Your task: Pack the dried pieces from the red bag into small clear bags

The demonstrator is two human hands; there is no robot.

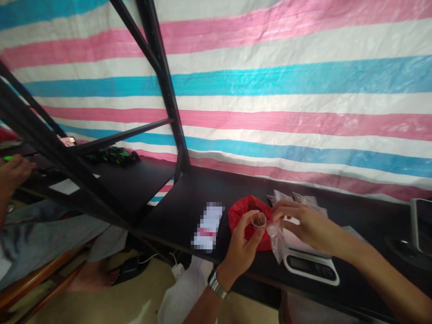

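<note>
My left hand [243, 245], a watch on its wrist, holds a small clear cup [258, 220] with brown bits inside, tipped toward a small clear plastic bag [276, 240]. My right hand [303, 223] pinches the mouth of that bag open. Both hands hover over the black table [189, 202], just in front of a red plastic bag [245, 211] and above a white digital scale [312, 263].
Several small packets [292, 198] lie behind the red bag. A black metal frame [162, 85] rises at left. Another person's hand [13, 173] and knees show at far left. A striped tarp [286, 90] covers the back. A metal object [420, 225] sits at right.
</note>
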